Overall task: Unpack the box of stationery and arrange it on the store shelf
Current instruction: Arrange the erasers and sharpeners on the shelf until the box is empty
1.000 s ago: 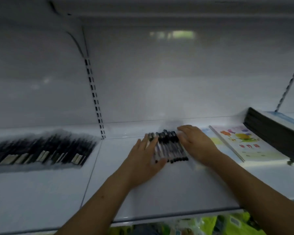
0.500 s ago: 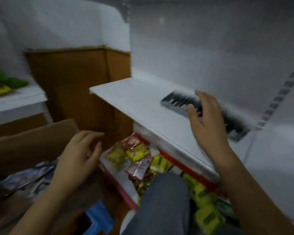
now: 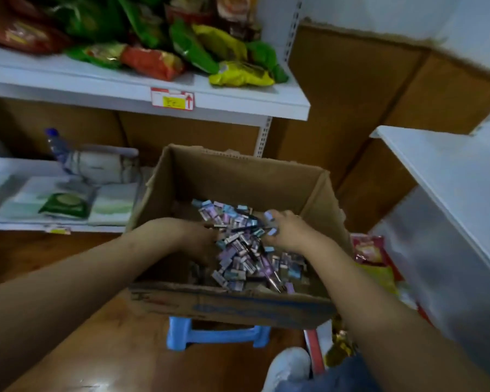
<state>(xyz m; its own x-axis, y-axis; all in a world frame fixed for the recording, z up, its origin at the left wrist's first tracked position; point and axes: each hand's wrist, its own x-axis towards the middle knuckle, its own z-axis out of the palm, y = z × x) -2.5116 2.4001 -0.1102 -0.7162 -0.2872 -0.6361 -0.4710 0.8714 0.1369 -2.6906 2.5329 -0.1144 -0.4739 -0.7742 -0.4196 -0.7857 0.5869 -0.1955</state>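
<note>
Cardboard box [image 3: 232,304] is sitting open on a blue plastic stool [image 3: 212,333], with a heap of small pastel stationery packs [image 3: 246,250] and a few dark pens lying inside it. Both hands are reaching down into the heap: the left hand [image 3: 201,241] is digging in with its fingers buried (I cannot tell whether they are gripping anything), while the right hand [image 3: 287,232] is curling its fingers round a few pale packs near the top. White store shelf [image 3: 447,176] is standing to the right, just beside the box.
</note>
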